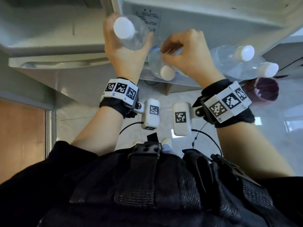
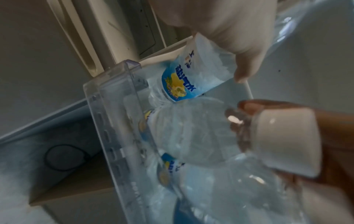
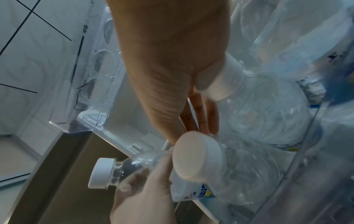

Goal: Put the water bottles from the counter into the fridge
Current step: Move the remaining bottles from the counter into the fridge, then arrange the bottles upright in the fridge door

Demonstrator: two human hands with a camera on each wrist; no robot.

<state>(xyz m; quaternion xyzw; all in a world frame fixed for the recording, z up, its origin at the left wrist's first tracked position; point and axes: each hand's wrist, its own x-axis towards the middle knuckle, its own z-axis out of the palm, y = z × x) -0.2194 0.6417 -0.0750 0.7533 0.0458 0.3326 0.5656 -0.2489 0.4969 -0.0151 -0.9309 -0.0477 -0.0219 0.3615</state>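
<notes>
My left hand [image 1: 124, 51] grips a clear water bottle [image 1: 137, 38] with a white cap, tilted toward me in front of the open fridge door. In the left wrist view its blue and yellow label [image 2: 184, 81] hangs over the clear door bin [image 2: 111, 106]. My right hand [image 1: 188, 53] curls its fingers round the shoulder of a second bottle [image 1: 157, 66], which stands in the bin with its cap [image 1: 167, 73] toward me. The right wrist view shows my right hand [image 3: 168, 68] among bottles and my left hand's bottle [image 3: 134, 165] below.
Two more capped bottles [image 1: 237, 58] lean in the bin to the right. The fridge door's inner wall [image 1: 196, 12] rises behind them. A dark round cup [image 1: 264, 92] sits at the right. Tiled floor [image 1: 164, 99] lies below.
</notes>
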